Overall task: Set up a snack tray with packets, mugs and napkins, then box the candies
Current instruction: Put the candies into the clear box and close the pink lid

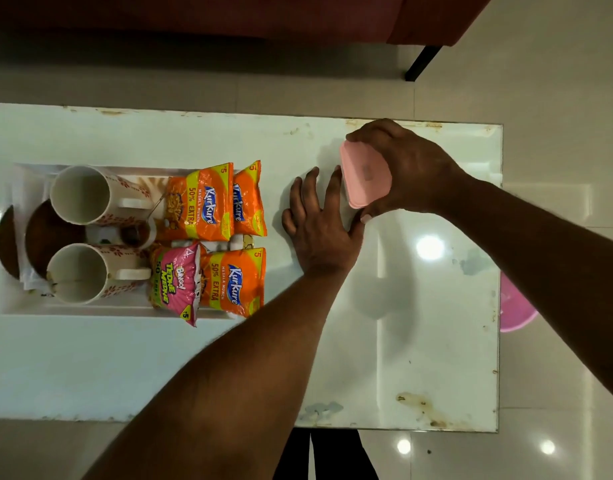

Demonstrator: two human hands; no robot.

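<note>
A white tray [28, 308] on the left of the table carries two white mugs [79, 195] [77, 273], orange snack packets [201, 202] [234, 280], a pink packet [178, 280] and white napkins [21, 188]. My right hand [407, 164] grips a closed pink box [365, 176] from above, near the table's far right. Beside the box, my left hand [319, 223] lies flat on the tabletop with its fingers spread and its fingertips at the box's left side. No candies are visible.
The glossy white table [419, 341] is worn at its edges. Brown round coasters [47, 237] lie under the mugs on the tray. A red sofa [298, 19] stands beyond the table. A pink object [514, 306] sits on the floor at the right.
</note>
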